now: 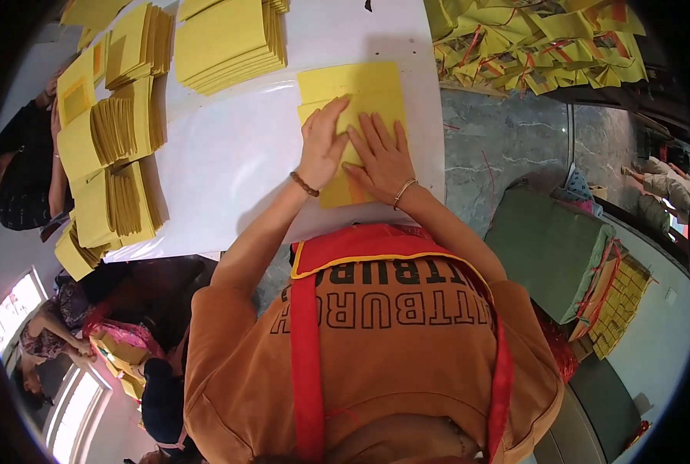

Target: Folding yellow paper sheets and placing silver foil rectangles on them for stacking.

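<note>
Yellow paper sheets (379,81) lie in front of me near the right edge of the white table, with a crease or overlapping edge across their upper part. My left hand (323,145) rests on their left side, fingers stretched out and slightly bent. Beside it, my right hand (380,161) presses flat on the paper with its fingers spread. The thumbs are close to each other. An orange patch shows on the paper under my right wrist. Neither hand grips anything.
Stacks of folded yellow paper (233,46) stand on the white table (221,155) at the far left, and more line its left edge (117,127). Yellow bundles with red strips (538,39) fill the far right. A green padded block (546,247) sits right. People are at the left.
</note>
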Demonstrator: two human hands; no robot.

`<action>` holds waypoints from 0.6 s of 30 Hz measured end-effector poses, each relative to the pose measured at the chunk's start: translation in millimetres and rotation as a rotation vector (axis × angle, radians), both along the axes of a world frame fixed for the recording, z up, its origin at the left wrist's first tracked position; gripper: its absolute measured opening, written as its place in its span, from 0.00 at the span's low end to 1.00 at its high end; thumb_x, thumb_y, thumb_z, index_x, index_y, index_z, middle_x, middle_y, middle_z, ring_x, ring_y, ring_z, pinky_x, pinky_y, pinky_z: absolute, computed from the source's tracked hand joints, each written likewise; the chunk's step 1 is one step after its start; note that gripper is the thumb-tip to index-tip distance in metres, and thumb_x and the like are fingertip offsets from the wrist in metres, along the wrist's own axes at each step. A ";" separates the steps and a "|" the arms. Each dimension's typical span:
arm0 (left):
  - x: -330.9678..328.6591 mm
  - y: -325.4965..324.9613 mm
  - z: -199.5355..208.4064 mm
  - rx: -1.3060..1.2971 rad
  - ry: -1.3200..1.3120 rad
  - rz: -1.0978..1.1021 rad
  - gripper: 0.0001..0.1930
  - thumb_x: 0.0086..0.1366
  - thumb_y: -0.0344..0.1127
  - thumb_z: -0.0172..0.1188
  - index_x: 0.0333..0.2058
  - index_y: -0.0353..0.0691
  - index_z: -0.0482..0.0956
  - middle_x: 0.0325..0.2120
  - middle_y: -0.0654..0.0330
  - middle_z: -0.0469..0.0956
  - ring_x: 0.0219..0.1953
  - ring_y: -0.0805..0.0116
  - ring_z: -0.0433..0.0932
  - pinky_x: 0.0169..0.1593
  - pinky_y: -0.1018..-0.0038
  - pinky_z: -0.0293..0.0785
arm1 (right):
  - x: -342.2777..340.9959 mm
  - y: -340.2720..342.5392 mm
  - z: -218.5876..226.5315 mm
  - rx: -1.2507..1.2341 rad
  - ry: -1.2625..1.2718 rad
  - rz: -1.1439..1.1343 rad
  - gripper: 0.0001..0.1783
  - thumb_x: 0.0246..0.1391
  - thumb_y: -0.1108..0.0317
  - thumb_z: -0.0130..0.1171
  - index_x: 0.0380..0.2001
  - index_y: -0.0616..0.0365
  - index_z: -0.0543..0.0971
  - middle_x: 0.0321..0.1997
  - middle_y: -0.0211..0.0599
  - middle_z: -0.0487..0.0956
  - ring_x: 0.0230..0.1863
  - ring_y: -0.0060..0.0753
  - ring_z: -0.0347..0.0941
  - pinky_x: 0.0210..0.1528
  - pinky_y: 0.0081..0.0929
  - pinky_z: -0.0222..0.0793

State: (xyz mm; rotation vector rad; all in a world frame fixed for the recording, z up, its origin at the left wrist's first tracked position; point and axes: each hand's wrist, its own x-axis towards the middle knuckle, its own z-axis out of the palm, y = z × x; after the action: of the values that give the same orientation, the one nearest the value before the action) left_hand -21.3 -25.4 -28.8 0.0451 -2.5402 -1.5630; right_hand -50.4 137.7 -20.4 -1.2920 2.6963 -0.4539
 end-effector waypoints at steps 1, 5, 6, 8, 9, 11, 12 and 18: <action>2.9 -5.7 0.3 -0.002 0.002 0.004 0.26 0.56 0.39 0.54 0.55 0.43 0.64 0.58 0.56 0.59 0.63 0.57 0.50 0.62 0.59 0.42 | 1.9 -0.5 -0.1 -0.002 0.002 0.004 0.34 0.56 0.45 0.40 0.61 0.52 0.56 0.67 0.45 0.49 0.68 0.47 0.40 0.64 0.55 0.29; 7.2 -22.6 23.6 -0.571 0.072 -0.120 0.29 0.58 0.52 0.53 0.56 0.46 0.63 0.59 0.54 0.56 0.63 0.52 0.48 0.60 0.52 0.44 | 1.1 0.4 -2.2 0.018 0.010 -0.001 0.34 0.55 0.46 0.42 0.61 0.51 0.56 0.67 0.45 0.48 0.68 0.46 0.40 0.64 0.55 0.29; 10.7 -24.9 16.0 -0.634 0.077 -0.164 0.34 0.55 0.57 0.53 0.57 0.48 0.62 0.60 0.52 0.54 0.63 0.49 0.47 0.59 0.50 0.46 | 1.4 0.4 -1.6 0.021 0.012 0.000 0.34 0.55 0.47 0.43 0.61 0.50 0.56 0.67 0.45 0.48 0.68 0.46 0.40 0.64 0.55 0.29; 9.5 -27.9 5.8 -0.722 0.050 -0.243 0.45 0.44 0.69 0.56 0.58 0.51 0.61 0.62 0.49 0.48 0.63 0.43 0.44 0.57 0.46 0.50 | 0.2 0.3 0.4 0.016 -0.007 0.015 0.35 0.54 0.47 0.44 0.61 0.51 0.56 0.67 0.45 0.48 0.69 0.46 0.40 0.64 0.55 0.29; 11.4 -28.6 5.1 -0.722 0.053 -0.243 0.45 0.44 0.69 0.56 0.58 0.51 0.61 0.62 0.49 0.48 0.63 0.43 0.44 0.57 0.46 0.50 | -1.6 1.0 0.9 0.012 -0.025 0.023 0.35 0.54 0.47 0.45 0.61 0.51 0.56 0.67 0.45 0.48 0.69 0.46 0.40 0.64 0.56 0.29; 14.4 -27.9 6.9 -0.705 0.006 -0.245 0.45 0.44 0.69 0.56 0.58 0.51 0.60 0.62 0.50 0.48 0.63 0.44 0.44 0.58 0.46 0.49 | -11.1 6.9 -5.0 -0.144 -0.171 0.005 0.36 0.53 0.46 0.45 0.62 0.52 0.55 0.67 0.45 0.48 0.68 0.46 0.40 0.64 0.56 0.30; 12.8 -27.3 7.2 -0.705 0.009 -0.243 0.45 0.44 0.69 0.56 0.58 0.51 0.60 0.62 0.50 0.48 0.63 0.44 0.44 0.58 0.46 0.49 | -17.8 10.1 -7.3 -0.300 -0.319 -0.012 0.37 0.53 0.45 0.46 0.62 0.53 0.55 0.67 0.45 0.48 0.68 0.46 0.40 0.64 0.56 0.30; 13.6 -23.5 16.5 -0.817 -0.026 -0.258 0.45 0.44 0.69 0.57 0.59 0.53 0.60 0.62 0.49 0.47 0.63 0.45 0.42 0.59 0.46 0.46 | -34.3 15.5 -7.1 0.002 -0.018 -0.197 0.41 0.51 0.41 0.45 0.62 0.54 0.54 0.68 0.42 0.46 0.68 0.49 0.40 0.63 0.59 0.30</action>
State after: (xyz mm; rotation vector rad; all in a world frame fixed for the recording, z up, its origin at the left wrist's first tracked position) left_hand -7.8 -48.9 -12.3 -0.3678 -3.0811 -0.4661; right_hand -84.7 153.2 -27.5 -1.0206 2.8204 -0.4802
